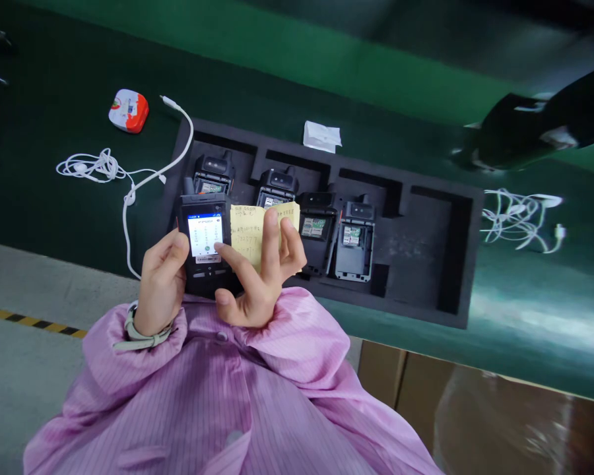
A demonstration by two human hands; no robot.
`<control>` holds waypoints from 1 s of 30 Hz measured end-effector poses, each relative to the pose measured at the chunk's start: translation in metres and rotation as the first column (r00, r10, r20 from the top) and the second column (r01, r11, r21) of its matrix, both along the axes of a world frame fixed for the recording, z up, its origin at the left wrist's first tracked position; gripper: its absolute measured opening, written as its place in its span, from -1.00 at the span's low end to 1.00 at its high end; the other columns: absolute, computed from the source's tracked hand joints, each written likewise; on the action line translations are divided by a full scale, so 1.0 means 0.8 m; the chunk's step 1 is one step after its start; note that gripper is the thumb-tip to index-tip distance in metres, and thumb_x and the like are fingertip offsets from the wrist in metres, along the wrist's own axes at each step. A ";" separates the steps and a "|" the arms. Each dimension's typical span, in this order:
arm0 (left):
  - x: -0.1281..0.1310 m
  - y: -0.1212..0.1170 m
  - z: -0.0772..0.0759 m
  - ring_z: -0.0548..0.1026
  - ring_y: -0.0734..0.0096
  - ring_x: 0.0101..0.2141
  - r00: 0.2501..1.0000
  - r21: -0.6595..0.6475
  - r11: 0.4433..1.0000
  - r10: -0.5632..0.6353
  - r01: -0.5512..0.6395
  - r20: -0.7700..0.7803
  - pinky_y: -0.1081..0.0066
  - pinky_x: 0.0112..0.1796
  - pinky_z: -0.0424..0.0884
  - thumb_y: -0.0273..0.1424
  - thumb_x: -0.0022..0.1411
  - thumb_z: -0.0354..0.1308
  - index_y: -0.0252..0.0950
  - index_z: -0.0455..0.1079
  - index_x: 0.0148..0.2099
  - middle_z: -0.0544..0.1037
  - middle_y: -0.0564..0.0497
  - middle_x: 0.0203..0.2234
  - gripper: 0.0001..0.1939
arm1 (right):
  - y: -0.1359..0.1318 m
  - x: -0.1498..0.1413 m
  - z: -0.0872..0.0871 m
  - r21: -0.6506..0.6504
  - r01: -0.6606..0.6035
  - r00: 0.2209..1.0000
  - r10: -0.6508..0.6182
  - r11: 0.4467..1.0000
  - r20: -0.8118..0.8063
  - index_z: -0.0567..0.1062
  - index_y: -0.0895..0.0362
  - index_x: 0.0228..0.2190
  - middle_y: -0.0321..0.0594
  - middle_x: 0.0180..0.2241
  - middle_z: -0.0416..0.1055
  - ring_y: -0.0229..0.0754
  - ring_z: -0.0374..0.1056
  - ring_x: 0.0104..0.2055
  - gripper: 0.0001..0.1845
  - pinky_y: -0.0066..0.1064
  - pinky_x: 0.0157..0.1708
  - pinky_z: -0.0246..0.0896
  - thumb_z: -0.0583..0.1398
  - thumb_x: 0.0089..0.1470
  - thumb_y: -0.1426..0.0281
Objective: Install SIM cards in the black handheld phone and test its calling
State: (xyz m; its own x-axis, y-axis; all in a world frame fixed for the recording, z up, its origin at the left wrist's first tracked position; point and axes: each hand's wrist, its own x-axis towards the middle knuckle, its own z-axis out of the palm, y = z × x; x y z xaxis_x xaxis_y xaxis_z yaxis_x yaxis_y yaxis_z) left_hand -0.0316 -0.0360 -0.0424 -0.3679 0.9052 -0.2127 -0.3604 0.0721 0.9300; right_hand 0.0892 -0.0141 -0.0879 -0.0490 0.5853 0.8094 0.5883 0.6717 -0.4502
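Head view: my left hand (162, 280) grips a black handheld device (206, 245) by its left side, thumb on the front next to the lit screen (204, 231). The device is upright in front of my chest, over the left part of a dark foam tray (410, 244). A keypad shows on the screen, too small for me to read.

My right hand (260, 293) grips nothing that I can see; its fingers are parted, the index reaching to the screen's lower right corner, at or just over the glass. Behind those fingers is a pad of yellow paper (246, 231) with handwriting, just beside the device. I cannot tell whether it is held or propped.

In the tray sit four more devices with their backs open: one (212, 173) behind the device I hold, a second (277, 188) behind the pad, a third (317, 231) right of my fingers, and a fourth (355, 241) beside that.

On the green tabletop (400, 343), a white cable (125, 227) arches over the tray's left corner near a coiled white cord (92, 165) and a red-and-white case (129, 111). Folded white paper (321, 135) touches the tray's far edge; a tangled white cable (517, 218) lies to its right.
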 end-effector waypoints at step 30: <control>0.001 0.002 0.001 0.54 0.33 -0.41 1.000 0.007 1.000 0.005 -0.005 0.003 0.38 -0.33 0.51 -0.08 0.12 0.44 -0.24 0.35 -0.54 0.43 0.10 -0.61 -0.55 | 0.003 0.009 0.004 -0.080 -0.055 0.997 0.051 0.995 -0.058 0.47 0.10 -0.10 -0.01 0.17 0.40 0.05 0.25 0.25 -0.56 0.00 0.20 0.24 -0.06 0.36 0.10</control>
State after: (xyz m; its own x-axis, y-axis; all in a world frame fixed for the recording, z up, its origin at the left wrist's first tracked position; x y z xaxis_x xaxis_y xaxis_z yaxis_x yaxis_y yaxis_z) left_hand -0.0305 -0.0347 -0.0413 -0.3716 0.9050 -0.2072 -0.3631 0.0637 0.9296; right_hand 0.0961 -0.0115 -0.0848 -0.0381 0.6471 0.7614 0.5256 0.6610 -0.5355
